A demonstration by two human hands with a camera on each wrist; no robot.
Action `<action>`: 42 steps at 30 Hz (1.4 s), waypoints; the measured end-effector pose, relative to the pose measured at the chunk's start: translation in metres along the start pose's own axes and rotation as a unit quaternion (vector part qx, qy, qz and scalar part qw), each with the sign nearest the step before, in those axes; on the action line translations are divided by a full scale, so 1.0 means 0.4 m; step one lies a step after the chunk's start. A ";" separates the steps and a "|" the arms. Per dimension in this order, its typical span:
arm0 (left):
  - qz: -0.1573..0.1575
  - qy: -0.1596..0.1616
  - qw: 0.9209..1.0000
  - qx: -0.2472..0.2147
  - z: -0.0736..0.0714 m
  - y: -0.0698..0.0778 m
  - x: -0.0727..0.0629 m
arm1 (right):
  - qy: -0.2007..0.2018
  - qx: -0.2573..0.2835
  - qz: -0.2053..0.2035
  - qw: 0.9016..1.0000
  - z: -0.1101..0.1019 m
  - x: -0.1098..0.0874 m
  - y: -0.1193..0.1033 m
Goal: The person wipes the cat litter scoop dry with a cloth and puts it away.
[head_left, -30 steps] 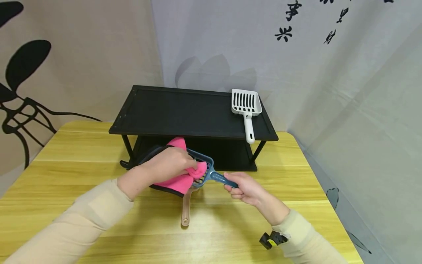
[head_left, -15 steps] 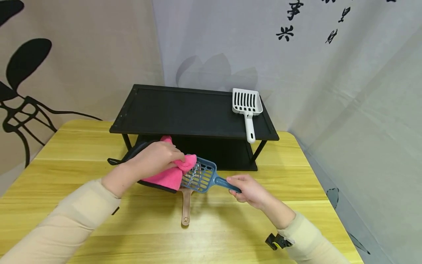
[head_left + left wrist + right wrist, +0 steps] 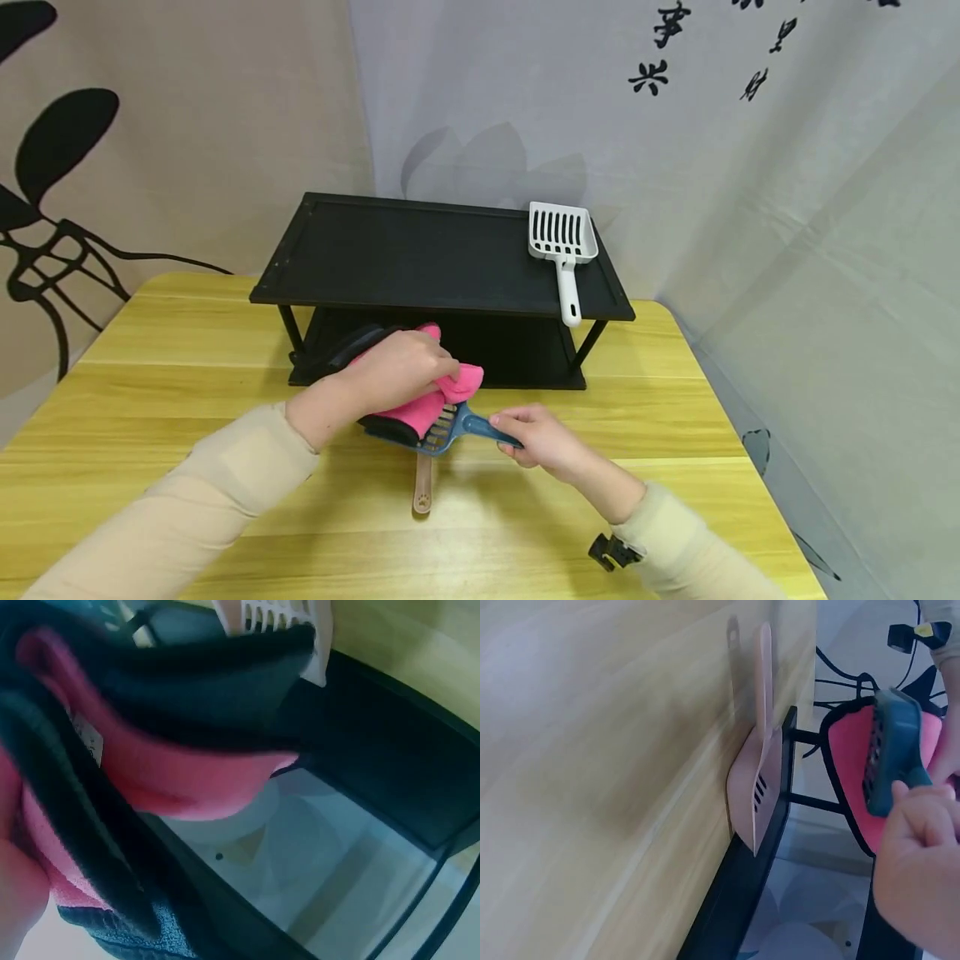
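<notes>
My right hand grips the handle of a blue slotted litter scoop, held above the table. With bent fingers, my left hand pinches a pink cloth with black edging, which lies over most of the scoop's head. A white label shows on this cloth in the left wrist view. The right wrist view has the blue scoop in front of the pink cloth. Below them, a beige litter scoop rests on the table; its head is hidden in the head view.
Behind my hands stands a black two-tier shelf. On its top right lies a white litter scoop, its handle sticking out over the front edge. All of it is on a wooden table in front of a fabric backdrop.
My left hand drew the cloth leftward, baring the blue scoop's slots, then came back right over them. My right hand and the scoop have shifted slightly left and nearer.
</notes>
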State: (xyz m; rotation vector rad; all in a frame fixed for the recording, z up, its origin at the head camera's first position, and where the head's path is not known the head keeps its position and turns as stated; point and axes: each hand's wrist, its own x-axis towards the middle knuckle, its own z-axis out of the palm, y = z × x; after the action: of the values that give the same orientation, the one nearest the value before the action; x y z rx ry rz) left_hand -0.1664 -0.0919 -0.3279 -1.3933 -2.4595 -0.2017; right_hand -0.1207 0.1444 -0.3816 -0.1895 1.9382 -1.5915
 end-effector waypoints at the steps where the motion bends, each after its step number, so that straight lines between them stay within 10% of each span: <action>1: 0.000 0.003 1.000 0.008 0.004 0.002 0.002 | 0.004 -0.004 -0.010 1.000 0.003 0.000 -0.003; 42: -0.089 0.038 0.995 0.011 -0.030 -0.092 -0.163 | 0.012 -0.046 -0.029 0.998 -0.084 -0.065 0.030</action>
State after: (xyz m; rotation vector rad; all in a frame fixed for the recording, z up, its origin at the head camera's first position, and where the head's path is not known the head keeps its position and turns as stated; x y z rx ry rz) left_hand -0.1641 -0.1673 -0.3372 -1.1361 -2.5136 -0.2623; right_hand -0.1148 0.1880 -0.3805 -0.2682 2.0424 -1.5483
